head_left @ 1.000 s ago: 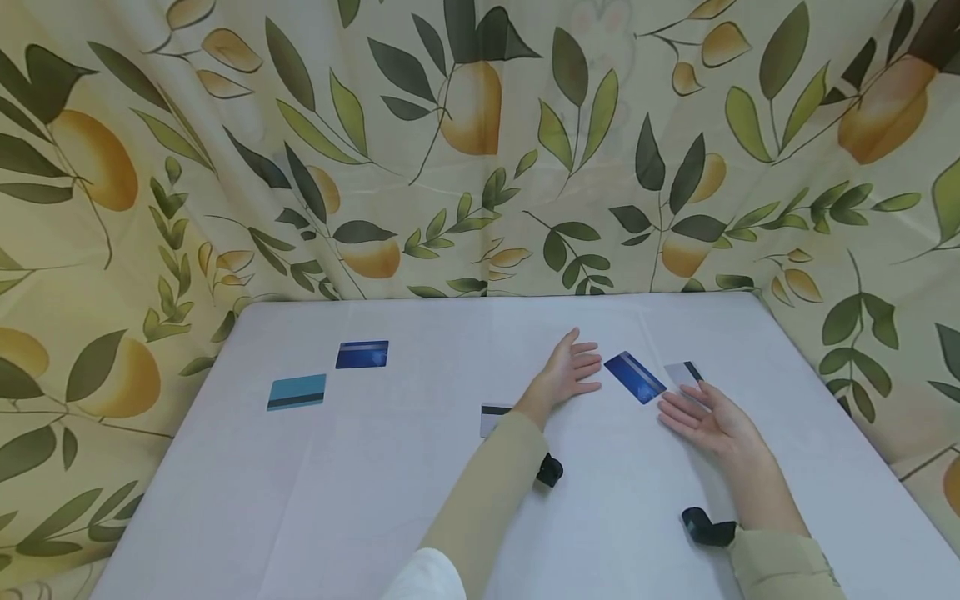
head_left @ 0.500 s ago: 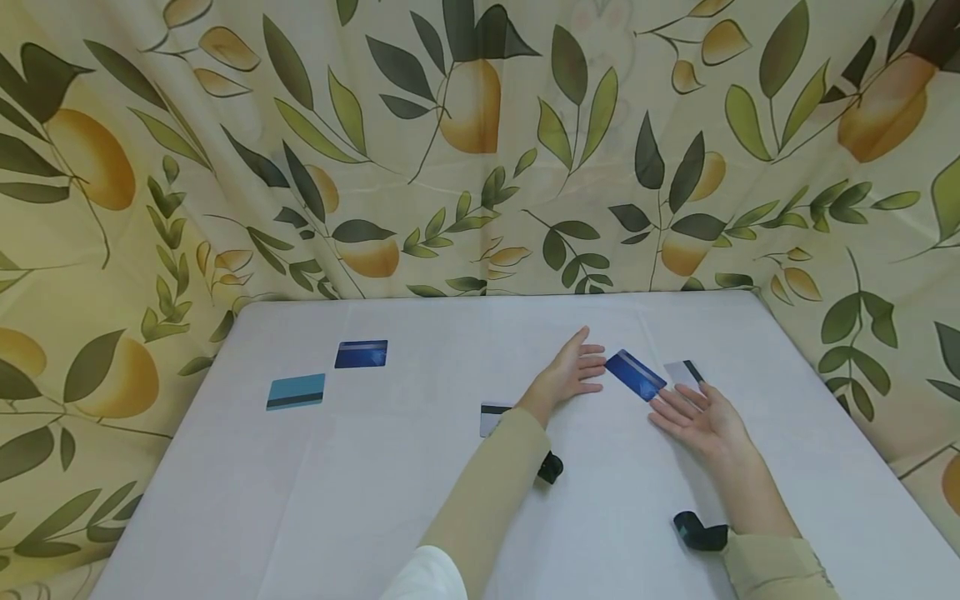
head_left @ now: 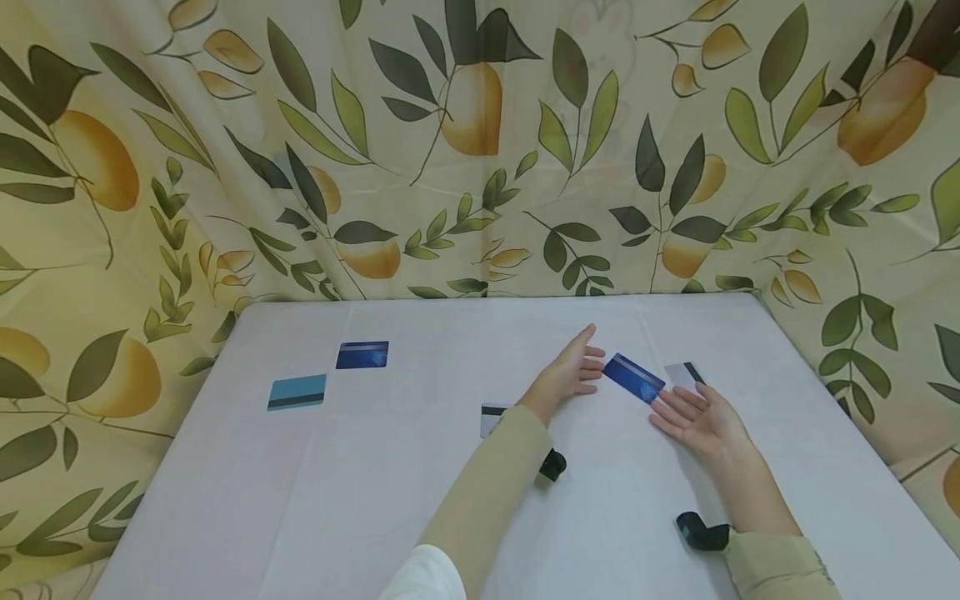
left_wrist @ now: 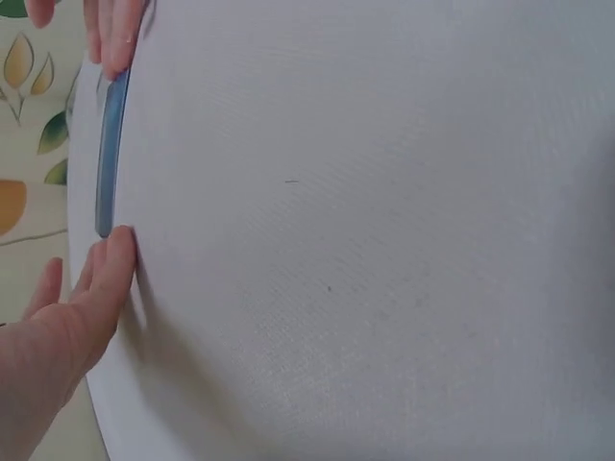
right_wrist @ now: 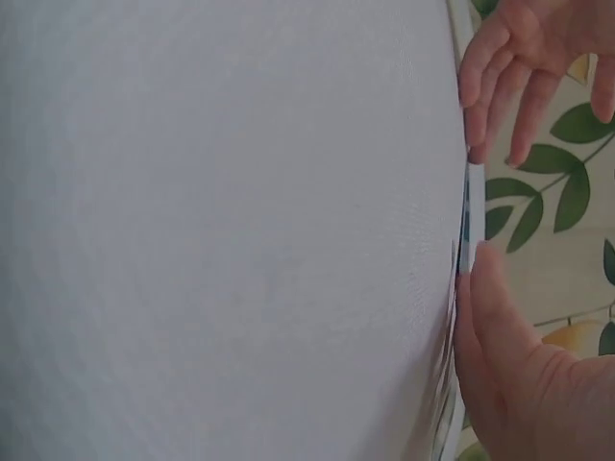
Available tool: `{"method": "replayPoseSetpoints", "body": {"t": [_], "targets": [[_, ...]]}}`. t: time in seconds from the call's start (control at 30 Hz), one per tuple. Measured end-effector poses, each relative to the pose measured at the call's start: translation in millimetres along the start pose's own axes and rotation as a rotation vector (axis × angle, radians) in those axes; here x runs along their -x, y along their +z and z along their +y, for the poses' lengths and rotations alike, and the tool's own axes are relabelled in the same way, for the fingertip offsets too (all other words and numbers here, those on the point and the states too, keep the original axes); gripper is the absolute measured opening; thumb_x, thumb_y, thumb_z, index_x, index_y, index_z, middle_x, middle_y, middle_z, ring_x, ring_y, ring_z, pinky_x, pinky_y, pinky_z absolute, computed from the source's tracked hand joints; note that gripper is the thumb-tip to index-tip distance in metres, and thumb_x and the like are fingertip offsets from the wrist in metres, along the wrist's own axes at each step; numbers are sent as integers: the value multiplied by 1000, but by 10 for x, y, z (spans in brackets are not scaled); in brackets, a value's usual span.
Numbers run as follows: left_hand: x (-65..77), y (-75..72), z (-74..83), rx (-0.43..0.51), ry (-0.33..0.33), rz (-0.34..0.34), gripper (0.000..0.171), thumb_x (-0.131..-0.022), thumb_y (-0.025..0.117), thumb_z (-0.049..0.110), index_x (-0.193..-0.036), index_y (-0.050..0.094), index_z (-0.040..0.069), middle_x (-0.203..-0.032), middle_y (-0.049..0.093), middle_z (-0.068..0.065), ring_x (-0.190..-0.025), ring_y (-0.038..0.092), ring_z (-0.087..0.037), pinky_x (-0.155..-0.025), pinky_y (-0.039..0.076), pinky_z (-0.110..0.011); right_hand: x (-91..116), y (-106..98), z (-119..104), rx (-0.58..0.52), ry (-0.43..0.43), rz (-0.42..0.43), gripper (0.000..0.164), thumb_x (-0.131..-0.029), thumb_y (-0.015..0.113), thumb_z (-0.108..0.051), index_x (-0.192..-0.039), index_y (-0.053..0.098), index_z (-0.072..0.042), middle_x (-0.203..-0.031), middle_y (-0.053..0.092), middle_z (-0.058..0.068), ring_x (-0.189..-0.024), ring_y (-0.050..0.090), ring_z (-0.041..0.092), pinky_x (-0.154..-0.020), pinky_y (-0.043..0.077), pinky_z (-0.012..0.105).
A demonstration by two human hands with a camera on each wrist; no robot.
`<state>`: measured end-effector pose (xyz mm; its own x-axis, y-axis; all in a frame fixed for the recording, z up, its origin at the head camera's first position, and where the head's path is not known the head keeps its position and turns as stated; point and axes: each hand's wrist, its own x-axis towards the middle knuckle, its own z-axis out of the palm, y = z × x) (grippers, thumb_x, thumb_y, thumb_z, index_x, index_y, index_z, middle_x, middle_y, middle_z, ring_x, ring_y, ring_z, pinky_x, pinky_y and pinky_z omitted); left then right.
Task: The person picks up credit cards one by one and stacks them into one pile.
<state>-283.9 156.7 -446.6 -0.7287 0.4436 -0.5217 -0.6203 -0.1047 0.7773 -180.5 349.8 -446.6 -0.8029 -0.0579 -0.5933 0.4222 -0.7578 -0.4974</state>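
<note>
A blue bank card [head_left: 633,378] with a pale stripe lies at a slant on the table between the two hands. My left hand [head_left: 564,372] has its fingers extended, fingertips right at the card's left end. At the opposite end, my right hand [head_left: 708,423] is palm up, its straight fingertips at the card's lower right corner. Both wrist views show the card edge-on, with the left hand [left_wrist: 67,331] at one end in the left wrist view and the right hand [right_wrist: 509,355] in the right wrist view. A white card [head_left: 677,374] with a black stripe sits just behind the right fingers.
Farther left lie a teal card [head_left: 297,392] and another blue card [head_left: 362,355]. A second white card [head_left: 492,417] is partly covered by the left sleeve [head_left: 487,483]. The white-covered table [head_left: 390,500] ends at a curtain [head_left: 480,167] printed with fruit and leaves.
My right hand has moved left, bringing its fingertips to the blue card's corner. The left hand has shifted slightly forward. The blue card has turned very slightly.
</note>
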Motion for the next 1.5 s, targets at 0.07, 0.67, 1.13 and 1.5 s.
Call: {"method": "replayPoseSetpoints", "body": {"t": [0.07,0.67,1.13,1.5], "targets": [[3,0,8,16,-13,6,72,-88,40,58,-124,51,-3,-122,49,-26,-117,45,-37,-96,37,-57,-11,-12,-2,-1,1,4,64,-96,30,-44,-147,-5,-24,-84,65,15,-104,59,32,-105,30,50],[17,-5,24,31,-59,73,68,-86,45,55,-118,55,-5,-118,50,-28,-113,47,-39,-93,39,-59,8,-6,-14,-34,37,-2,61,-96,36,-41,-146,5,-23,-90,66,19,-103,58,33,-102,36,48],[41,-24,16,29,-84,99,68,-88,48,48,-115,52,-14,-105,53,-27,-105,52,-37,-91,45,-53,4,-36,-53,-21,69,-30,62,-97,38,-39,-146,3,-24,-90,64,22,-101,58,33,-106,30,46],[95,-40,1,-33,-128,97,54,-89,49,36,-104,57,-15,-84,52,-14,-83,54,-26,-88,47,-52,21,-36,-64,-34,85,-34,48,-97,41,-33,-139,22,-17,-91,63,24,-100,58,34,-107,29,43]]}}
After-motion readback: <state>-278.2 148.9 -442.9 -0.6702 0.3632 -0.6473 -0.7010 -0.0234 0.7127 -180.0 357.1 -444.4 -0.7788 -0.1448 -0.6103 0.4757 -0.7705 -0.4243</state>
